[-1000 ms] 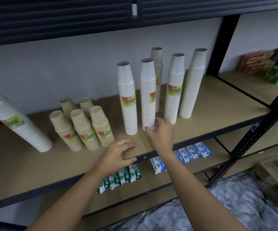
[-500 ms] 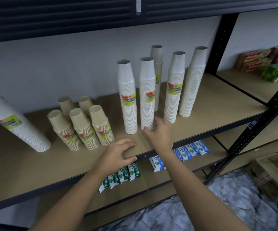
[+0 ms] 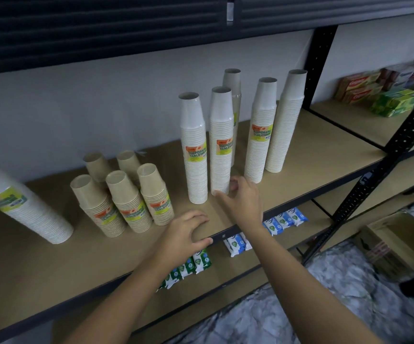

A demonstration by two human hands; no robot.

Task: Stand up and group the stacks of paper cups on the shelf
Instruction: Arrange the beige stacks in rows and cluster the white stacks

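A: Wide shot of the shelf [image 3: 312, 155], and most of the job looks done. Five tall white stacks [image 3: 260, 135] stand upright in a cluster right of centre, four in front and one tucked behind.

B: And five short brown stacks [image 3: 126, 202] stand bunched together to their left, three in front, two behind.

A: What's left, I'd say, is the leaning white stack [image 3: 24, 202] at the far left. It's tilted, well apart from the other whites, with its top running out of frame.

B: So ten upright, one still to stand up and bring over. That's my count, anyway.

A: Now the hands. The right hand [image 3: 244, 197] is at the base of the second white stack [image 3: 221, 145], fingertips curled against the bottom cups, steadying it beside its neighbour. A light touch, not a full wrap.

B: The left hand [image 3: 186, 234]?

A: Holding nothing. Palm down on the shelf's front edge, fingers loosely bent, just bracing.
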